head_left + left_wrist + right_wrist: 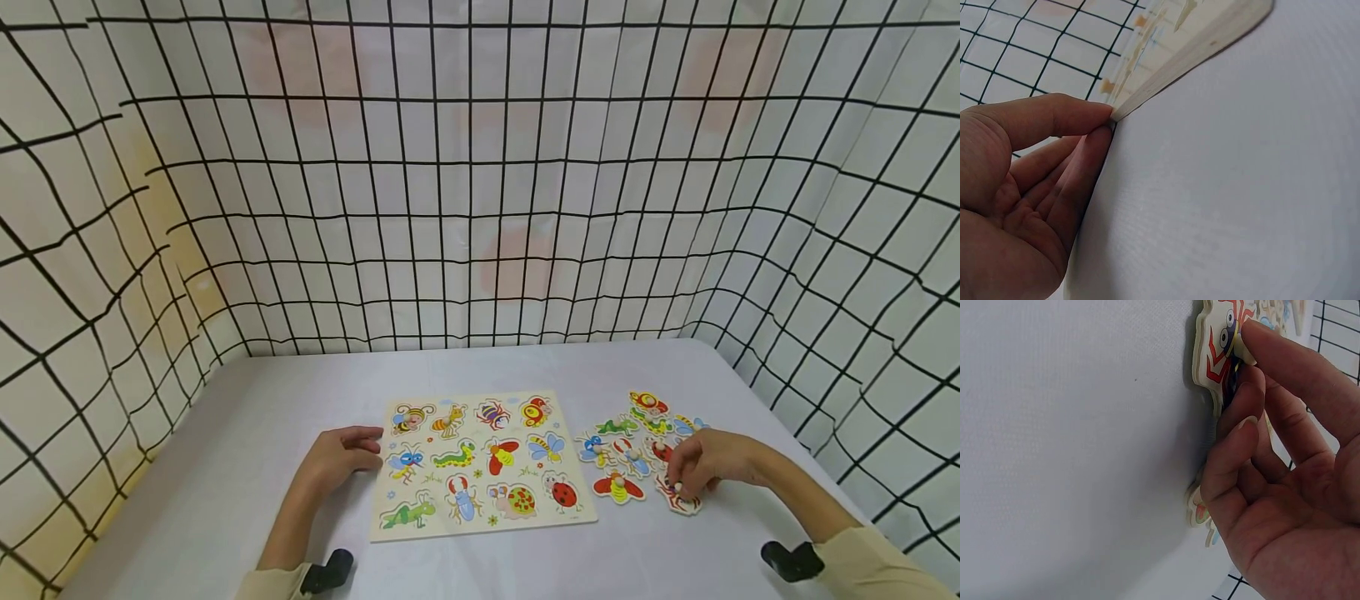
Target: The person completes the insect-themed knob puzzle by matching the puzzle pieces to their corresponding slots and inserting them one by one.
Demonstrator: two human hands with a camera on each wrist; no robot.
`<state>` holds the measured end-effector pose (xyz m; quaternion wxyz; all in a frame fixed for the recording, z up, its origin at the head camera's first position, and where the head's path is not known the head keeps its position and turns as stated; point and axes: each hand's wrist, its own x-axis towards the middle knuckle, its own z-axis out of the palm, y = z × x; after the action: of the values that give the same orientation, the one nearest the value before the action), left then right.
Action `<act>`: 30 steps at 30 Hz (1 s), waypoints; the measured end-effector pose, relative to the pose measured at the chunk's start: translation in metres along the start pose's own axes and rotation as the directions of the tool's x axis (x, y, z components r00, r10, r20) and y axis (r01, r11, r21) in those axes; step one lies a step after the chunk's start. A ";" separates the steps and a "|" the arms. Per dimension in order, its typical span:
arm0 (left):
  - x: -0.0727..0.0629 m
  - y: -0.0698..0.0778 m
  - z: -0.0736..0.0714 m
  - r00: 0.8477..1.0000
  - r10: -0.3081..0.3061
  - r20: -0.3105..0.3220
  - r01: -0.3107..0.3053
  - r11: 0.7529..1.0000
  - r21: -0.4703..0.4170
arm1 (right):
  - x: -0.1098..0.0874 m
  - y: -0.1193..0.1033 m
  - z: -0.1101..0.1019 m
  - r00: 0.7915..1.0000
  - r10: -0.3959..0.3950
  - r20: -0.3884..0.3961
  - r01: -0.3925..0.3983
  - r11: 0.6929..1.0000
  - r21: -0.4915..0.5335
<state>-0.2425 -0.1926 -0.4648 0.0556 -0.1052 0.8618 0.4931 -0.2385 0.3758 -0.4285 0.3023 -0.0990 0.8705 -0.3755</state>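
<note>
My right hand (708, 461) pinches the knob of a spider puzzle piece (682, 502) at the near end of a loose pile. In the right wrist view the thumb and a finger meet at that knob, over the piece's red legs and round eyes; the curled fingers hide part of it. My left hand (341, 457) lies beside the puzzle board (483, 532), fingertips touching its left edge. The left wrist view shows those fingertips (1102, 114) right at the board's pale side. Printed insects in several rows cover the board.
Right of the board lie several loose wooden insect pieces, among them a red-winged bug (618, 488), a green grasshopper (617, 426) and a snail (648, 403). They overlap on the white tabletop (480, 371). A black grid on white cloth (480, 183) encloses the back and sides.
</note>
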 end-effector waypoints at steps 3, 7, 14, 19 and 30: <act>0.001 -0.001 0.000 1.000 -0.002 -0.002 0.002 1.000 -0.001 | 0.001 -0.002 -0.001 1.000 0.005 -0.005 -0.005 1.000 -0.013; 0.003 -0.002 0.001 1.000 -0.009 -0.004 0.009 1.000 -0.005 | 0.002 -0.005 -0.002 1.000 0.002 -0.012 -0.003 1.000 -0.021; 0.002 -0.002 0.000 1.000 0.002 -0.001 -0.002 1.000 -0.008 | 0.005 -0.015 -0.004 0.999 -0.003 -0.035 0.002 1.000 -0.019; 0.001 -0.001 0.000 1.000 0.011 0.001 -0.011 1.000 -0.007 | 0.010 -0.024 -0.004 0.998 -0.030 -0.049 0.028 0.999 -0.027; 0.001 -0.002 0.001 1.000 0.006 -0.004 -0.006 1.000 -0.006 | 0.028 -0.040 -0.003 0.994 -0.082 -0.072 0.077 0.995 -0.069</act>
<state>-0.2433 -0.1927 -0.4672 0.0519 -0.1038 0.8609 0.4954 -0.2653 0.3388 -0.4113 0.2509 -0.1292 0.8885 -0.3619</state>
